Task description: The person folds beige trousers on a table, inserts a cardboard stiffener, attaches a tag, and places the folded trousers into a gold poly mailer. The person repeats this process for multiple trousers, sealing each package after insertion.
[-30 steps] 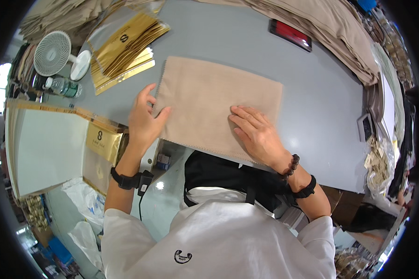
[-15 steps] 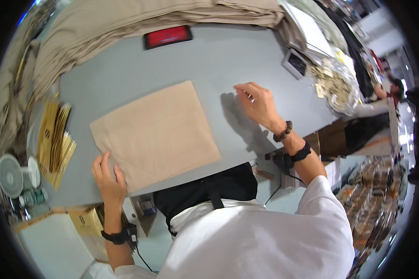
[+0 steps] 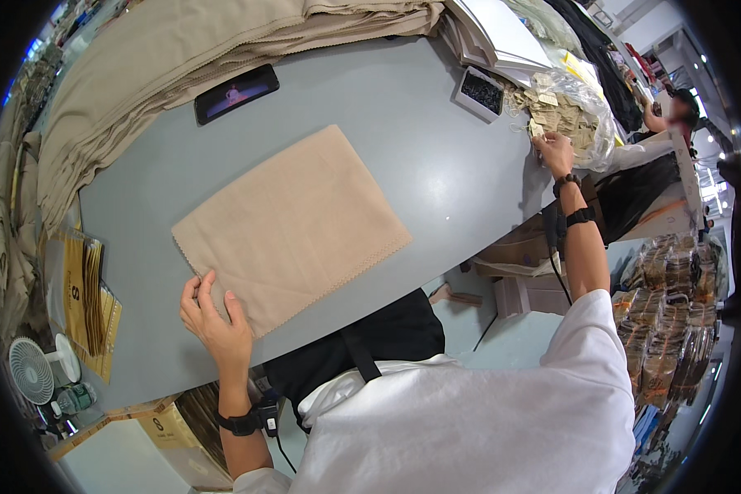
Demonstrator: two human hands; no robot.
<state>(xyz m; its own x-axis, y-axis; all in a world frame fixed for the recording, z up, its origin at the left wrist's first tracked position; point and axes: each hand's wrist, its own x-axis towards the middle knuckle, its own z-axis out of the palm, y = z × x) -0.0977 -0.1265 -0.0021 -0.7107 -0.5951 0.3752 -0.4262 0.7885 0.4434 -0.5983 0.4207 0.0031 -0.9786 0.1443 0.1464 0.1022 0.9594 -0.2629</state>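
A folded beige cloth (image 3: 296,226) with zigzag-cut edges lies flat on the grey table. At its near left corner rests my left hand (image 3: 218,321), fingers apart and fingertips on the fabric's edge. My right hand (image 3: 556,155) reaches to the far right, where its closed thumb and fingers pinch a small cream tag (image 3: 538,130) at the edge of a pile. That pile of tags (image 3: 572,119) with thin strings spills out of a clear plastic bag (image 3: 603,136). My palm hides part of the pile.
A small box of black bits (image 3: 479,92) stands near white boards (image 3: 502,37). A phone (image 3: 237,93) lies by stacked beige cloth (image 3: 173,49). On the left are gold packets (image 3: 82,288), a small fan (image 3: 31,370) and a bottle (image 3: 74,399). Another person (image 3: 675,111) is at far right.
My right hand has moved right, from above the table to the tags, and closed on one. My left hand stays at the cloth's corner. The phone's picture has changed.
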